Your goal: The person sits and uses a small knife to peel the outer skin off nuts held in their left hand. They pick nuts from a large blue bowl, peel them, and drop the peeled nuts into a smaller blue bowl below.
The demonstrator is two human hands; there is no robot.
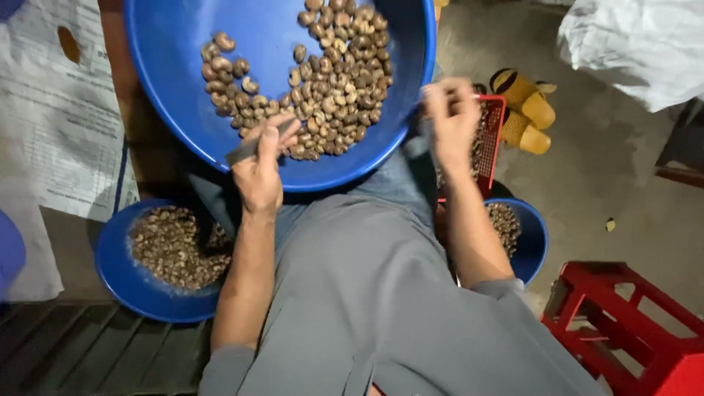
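A large blue basin (176, 66) rests on my lap and holds a heap of cashew nuts (330, 81). My left hand (258, 172) is at the basin's near rim, closed around a small grey blade (248, 150), its fingertips touching the nuts at the edge of the heap. My right hand (451, 117) is just outside the basin's right rim, above a red mesh basket (497, 132). Its fingers are bunched and blurred, and whether they hold anything does not show.
A small blue bowl (117, 279) of shell scraps sits low on the left. Another blue bowl (534, 242) of nuts is under my right forearm. Yellow sandals (524, 110), a white sack (638, 44) and a red plastic stool (631, 330) are on the right. Printed paper (51, 125) lies on the left.
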